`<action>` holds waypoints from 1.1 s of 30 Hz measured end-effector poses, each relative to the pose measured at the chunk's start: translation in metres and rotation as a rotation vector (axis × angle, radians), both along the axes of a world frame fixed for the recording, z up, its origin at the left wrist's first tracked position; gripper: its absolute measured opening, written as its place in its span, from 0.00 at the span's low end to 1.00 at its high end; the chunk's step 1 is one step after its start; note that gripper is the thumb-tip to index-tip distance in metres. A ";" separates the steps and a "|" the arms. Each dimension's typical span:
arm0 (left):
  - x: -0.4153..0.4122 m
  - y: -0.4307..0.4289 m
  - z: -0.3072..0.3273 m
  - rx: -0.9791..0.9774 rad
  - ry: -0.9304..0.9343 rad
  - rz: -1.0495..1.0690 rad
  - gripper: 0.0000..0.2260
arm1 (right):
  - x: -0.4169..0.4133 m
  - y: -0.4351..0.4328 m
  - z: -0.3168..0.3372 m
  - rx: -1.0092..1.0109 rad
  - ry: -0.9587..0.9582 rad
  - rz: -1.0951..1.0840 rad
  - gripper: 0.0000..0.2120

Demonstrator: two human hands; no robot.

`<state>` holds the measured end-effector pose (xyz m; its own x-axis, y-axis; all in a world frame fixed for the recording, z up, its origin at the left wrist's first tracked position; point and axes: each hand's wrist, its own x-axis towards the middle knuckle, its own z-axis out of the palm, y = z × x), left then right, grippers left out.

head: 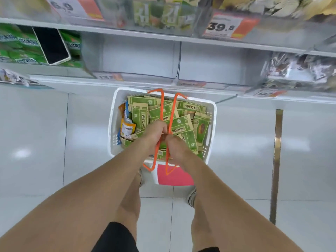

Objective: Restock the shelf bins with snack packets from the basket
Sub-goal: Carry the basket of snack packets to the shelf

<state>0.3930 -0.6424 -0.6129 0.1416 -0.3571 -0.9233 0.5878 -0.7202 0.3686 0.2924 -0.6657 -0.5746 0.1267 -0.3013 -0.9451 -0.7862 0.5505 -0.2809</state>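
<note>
A white plastic basket [213,113] hangs in front of me above the floor, close to the lower shelf. It is full of green and tan snack packets [183,124], with a few orange and blue packets [127,127] at its left side. My left hand [156,132] and my right hand [177,148] grip the two orange wire handles [162,104] together over the basket's middle. Two clear shelf bins [138,57] [218,64] stand side by side straight ahead and hold nothing.
A black phone [51,45] leans on green packets [16,46] in the bin at left. A bin of dark wrapped snacks [300,70] sits at right. Price tags line the shelf edges. My legs stand on white floor tiles [36,133].
</note>
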 end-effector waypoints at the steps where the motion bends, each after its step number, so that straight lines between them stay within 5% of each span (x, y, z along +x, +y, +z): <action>1: -0.001 0.000 -0.009 -0.002 -0.003 -0.004 0.12 | -0.001 0.000 -0.006 0.021 -0.009 -0.006 0.21; 7: -0.008 0.008 -0.046 0.032 0.022 0.002 0.13 | -0.009 -0.003 -0.046 0.111 -0.002 0.078 0.34; 14: -0.008 0.009 -0.095 0.076 -0.027 0.069 0.09 | -0.006 -0.004 -0.101 0.097 0.015 0.077 0.20; 21: 0.005 -0.006 -0.140 0.087 -0.105 0.046 0.10 | -0.003 -0.022 -0.147 0.028 -0.013 0.075 0.22; 26: 0.029 -0.008 -0.149 0.045 -0.178 0.009 0.14 | -0.018 -0.042 -0.169 -0.106 0.034 -0.138 0.18; 29: 0.033 0.009 -0.136 0.109 -0.490 -0.264 0.19 | -0.032 -0.044 -0.167 -0.275 0.204 -0.034 0.17; 33: 0.043 0.040 -0.132 0.177 -0.981 -0.557 0.43 | -0.049 -0.043 -0.152 -0.462 0.511 0.089 0.26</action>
